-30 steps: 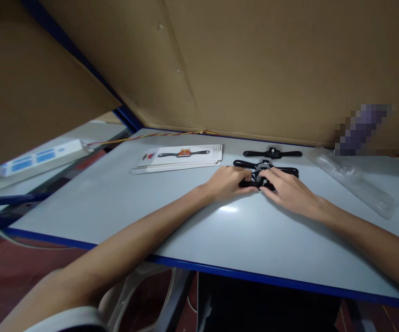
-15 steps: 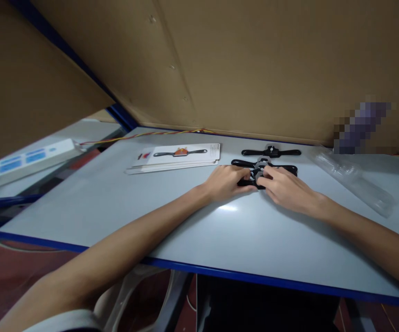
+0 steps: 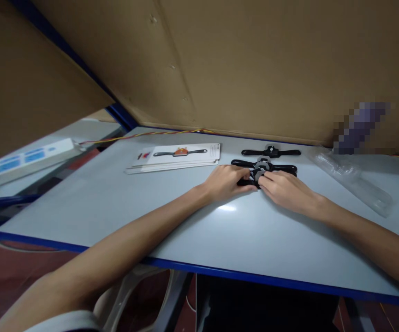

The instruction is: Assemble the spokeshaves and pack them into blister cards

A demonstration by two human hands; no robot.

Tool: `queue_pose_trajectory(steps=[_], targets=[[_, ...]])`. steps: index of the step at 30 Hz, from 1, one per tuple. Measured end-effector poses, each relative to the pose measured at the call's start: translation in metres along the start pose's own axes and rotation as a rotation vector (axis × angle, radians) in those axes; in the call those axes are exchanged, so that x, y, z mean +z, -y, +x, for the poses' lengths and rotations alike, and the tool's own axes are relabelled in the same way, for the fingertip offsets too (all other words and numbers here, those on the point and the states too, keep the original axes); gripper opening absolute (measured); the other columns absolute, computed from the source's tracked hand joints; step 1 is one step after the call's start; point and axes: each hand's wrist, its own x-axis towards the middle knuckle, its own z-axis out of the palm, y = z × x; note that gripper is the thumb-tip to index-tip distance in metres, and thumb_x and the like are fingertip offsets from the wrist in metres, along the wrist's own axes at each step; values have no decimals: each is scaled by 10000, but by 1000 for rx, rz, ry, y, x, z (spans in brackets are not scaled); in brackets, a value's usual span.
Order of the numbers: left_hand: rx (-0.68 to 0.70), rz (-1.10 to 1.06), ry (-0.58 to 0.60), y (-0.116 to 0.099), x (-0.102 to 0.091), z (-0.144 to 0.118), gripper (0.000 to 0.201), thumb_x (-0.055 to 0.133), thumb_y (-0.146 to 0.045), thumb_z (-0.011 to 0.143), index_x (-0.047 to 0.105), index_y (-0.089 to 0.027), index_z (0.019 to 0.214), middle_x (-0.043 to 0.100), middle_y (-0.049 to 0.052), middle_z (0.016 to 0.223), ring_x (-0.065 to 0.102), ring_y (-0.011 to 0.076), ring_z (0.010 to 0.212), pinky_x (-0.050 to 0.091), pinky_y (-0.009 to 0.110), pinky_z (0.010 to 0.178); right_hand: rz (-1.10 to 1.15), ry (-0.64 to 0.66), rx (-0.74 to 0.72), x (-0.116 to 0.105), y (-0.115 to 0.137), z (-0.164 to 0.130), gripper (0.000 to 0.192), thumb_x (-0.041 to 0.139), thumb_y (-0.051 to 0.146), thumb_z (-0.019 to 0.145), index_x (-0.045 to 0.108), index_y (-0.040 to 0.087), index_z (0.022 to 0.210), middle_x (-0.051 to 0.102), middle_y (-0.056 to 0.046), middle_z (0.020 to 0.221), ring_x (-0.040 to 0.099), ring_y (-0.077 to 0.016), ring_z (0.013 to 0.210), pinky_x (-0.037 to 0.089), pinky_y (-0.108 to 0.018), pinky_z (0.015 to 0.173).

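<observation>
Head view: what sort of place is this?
Likely a workshop bench, judging by the blue-edged table, the black two-handled tools on it and the stack of printed cards.

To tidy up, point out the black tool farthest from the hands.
The back tool, nearest the cardboard; the others lie by the left hand and right hand.

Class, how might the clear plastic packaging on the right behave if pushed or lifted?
The clear plastic packaging looks thin and see-through, so it is probably light. Its raised, moulded shapes suggest some stiffness, though it may bend. Lying on the glossy table, it would likely slide rather than roll.
</observation>
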Motion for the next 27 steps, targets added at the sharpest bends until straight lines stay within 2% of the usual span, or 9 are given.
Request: queue_pose_trajectory(steps=[4, 10, 13, 17, 19, 21, 23, 25, 27], targets=[[13, 12, -12, 0, 2, -1, 436, 614, -608, 977, 726, -186, 985, 718, 69, 830, 614, 198, 712, 329, 312, 621, 6, -9, -29, -6, -6, -1, 261, 471, 36, 989, 702, 135, 1060, 713, -137, 1100, 644, -221, 898, 477, -360, 797], [164, 173, -141, 3, 5, -4, 464, 557, -581, 1027, 733, -164, 1129, 746, 102, 949, 663, 235, 833, 454, 342, 716, 85, 1, 206, -21, -14, -5, 224, 462, 162, 1004, 659, 152, 1110, 741, -112, 1035, 621, -213, 774, 381, -352, 664], [260, 218, -237, 6, 8, -4, 461, 525, -555, 1055, 723, -158, 1180, 732, 119, 1015, 667, 250, 917, 507, 360, 776, 132, 20, 248, -19, -14, -4, 273, 462, 280, 1037, 646, 154, 1196, 763, -100, 995, 644, -226, 769, 410, -375, 762], [265, 177, -308, 4, 12, -4, 410, 517, -494, 1067, 718, -165, 1207, 719, 130, 1088, 670, 235, 920, 533, 361, 787, 118, 64, 267, -14, -17, -2, 352, 520, 408, 1022, 663, 149, 1211, 713, -31, 747, 645, -244, 734, 408, -466, 956], [226, 118, -273, 0, 10, -3, 375, 514, -438, 1061, 713, -171, 1233, 729, 118, 1076, 679, 221, 884, 522, 342, 743, 139, 69, 283, -15, -19, -1, 404, 580, 446, 987, 666, 145, 1243, 706, -34, 737, 650, -258, 754, 434, -439, 910], [176, 62, -202, -7, 6, 1, 381, 510, -405, 1042, 702, -170, 1273, 746, 103, 1024, 680, 208, 813, 486, 323, 670, 166, 84, 312, -18, -19, -3, 430, 628, 428, 956, 663, 146, 1278, 723, -53, 782, 644, -255, 736, 446, -379, 769], [144, 20, -112, -13, 0, 6, 419, 517, -402, 1019, 679, -172, 1329, 753, 78, 923, 666, 201, 733, 444, 317, 618, 174, 107, 329, -21, -19, -4, 414, 641, 386, 950, 663, 148, 1288, 725, -59, 802, 621, -237, 676, 396, -340, 633], [146, 7, -27, -19, -4, 12, 480, 527, -410, 1000, 641, -169, 1401, 742, 57, 828, 659, 209, 689, 419, 321, 600, 149, 111, 287, -22, -19, -6, 329, 617, 341, 983, 682, 144, 1239, 720, -66, 822, 616, -225, 674, 366, -336, 597], [158, 17, 26, -22, -5, 18, 540, 519, -420, 1005, 591, -165, 1475, 740, 58, 805, 665, 223, 686, 411, 329, 602, 91, 98, 196, -21, -18, -7, 222, 573, 271, 1025, 711, 138, 1136, 727, -95, 912, 637, -221, 740, 384, -341, 631]])
